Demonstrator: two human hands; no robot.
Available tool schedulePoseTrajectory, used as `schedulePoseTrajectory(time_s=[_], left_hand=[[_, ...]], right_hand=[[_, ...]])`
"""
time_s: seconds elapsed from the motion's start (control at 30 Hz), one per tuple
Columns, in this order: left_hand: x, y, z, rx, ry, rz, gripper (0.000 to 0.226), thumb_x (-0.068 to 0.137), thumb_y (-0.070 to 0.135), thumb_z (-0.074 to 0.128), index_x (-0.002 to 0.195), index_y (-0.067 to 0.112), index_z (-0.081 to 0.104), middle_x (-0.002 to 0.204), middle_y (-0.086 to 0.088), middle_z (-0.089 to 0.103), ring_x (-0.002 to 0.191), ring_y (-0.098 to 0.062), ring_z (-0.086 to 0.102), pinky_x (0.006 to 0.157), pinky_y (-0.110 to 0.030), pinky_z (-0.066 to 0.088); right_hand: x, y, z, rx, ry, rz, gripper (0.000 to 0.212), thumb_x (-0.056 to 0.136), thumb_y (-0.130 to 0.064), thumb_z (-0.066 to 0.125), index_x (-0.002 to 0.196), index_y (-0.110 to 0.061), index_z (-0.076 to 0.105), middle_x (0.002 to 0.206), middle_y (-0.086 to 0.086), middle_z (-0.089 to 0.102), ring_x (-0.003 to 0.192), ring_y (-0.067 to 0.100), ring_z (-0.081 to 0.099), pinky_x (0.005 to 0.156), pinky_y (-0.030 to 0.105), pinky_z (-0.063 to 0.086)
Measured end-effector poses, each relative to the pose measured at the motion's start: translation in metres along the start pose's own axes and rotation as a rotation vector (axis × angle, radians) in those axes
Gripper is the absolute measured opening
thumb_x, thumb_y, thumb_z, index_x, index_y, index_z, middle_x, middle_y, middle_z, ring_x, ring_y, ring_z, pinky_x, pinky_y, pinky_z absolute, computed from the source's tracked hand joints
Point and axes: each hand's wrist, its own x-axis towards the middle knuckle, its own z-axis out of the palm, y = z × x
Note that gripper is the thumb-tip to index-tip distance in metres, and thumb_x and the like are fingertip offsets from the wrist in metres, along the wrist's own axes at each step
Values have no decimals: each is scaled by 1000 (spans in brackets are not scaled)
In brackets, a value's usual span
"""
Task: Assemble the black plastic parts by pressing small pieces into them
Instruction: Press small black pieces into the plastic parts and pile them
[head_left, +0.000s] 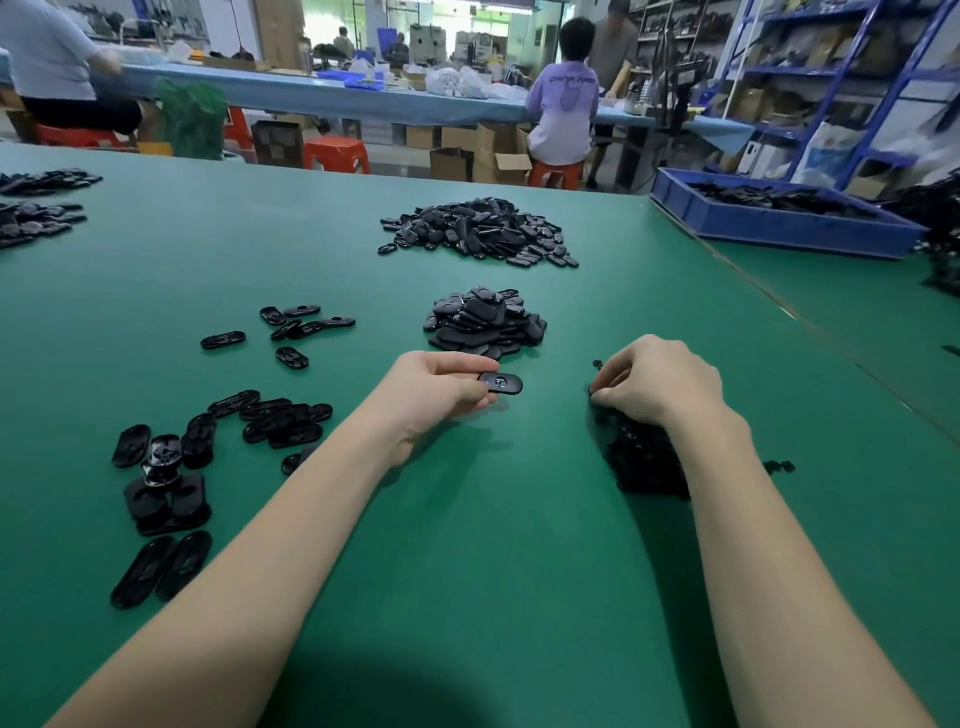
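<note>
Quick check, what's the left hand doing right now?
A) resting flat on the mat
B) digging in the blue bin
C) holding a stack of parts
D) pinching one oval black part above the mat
D: the left hand pinches a single oval black part between thumb and fingers, just above the green mat, while the right hand curls over the pile of small pieces.

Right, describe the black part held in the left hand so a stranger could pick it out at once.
Start at the green table and find the near pile of black ovals in the middle. Just in front of that pile, the left hand pinches one flat black oval part by its end. Unlike the parts lying loose or heaped, it is the only one held up off the table.
</note>
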Motion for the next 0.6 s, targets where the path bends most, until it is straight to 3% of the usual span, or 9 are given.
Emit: schedulePoseTrajectory(time_s=[0.23,0.33,0.43,0.53,0.6], left_hand=[[-3,1,0,7,12,13,27,87,-14,60,102,4,74,99,-16,76,80,-20,74,87,-28,59],[-4,4,-1,18,20,37,27,87,-15,59,103,2,72,100,-18,75,75,-18,74,80,-22,60],[-7,6,0,44,26,73,27,87,-16,60,105,1,72,97,-17,75,71,-14,74,71,-18,58],[-9,7,1,73,18,95,28,87,-14,62,106,3,73,93,-14,75,72,-12,73,71,-17,57],[-9,8,0,90,22,102,28,86,-11,65,105,7,75,99,-15,75,84,-15,74,82,-21,58]], right_hand=[[0,-2,6,-49,62,-48,8,93,-35,67,94,-36,75,104,-4,74,97,25,64,75,30,42],[2,-9,4,284,27,-122,12,95,-35,67,85,-33,72,89,-15,74,86,13,65,73,29,45],[-4,-27,3,636,-123,-211,8,92,-30,73,86,-27,78,82,-10,77,59,0,54,66,25,43],[-8,-40,6,711,-203,-239,3,87,-25,78,84,-25,79,75,-5,70,55,3,48,61,20,40],[-9,-44,7,707,-204,-234,3,85,-23,80,82,-24,80,71,-6,67,50,0,47,53,12,39]])
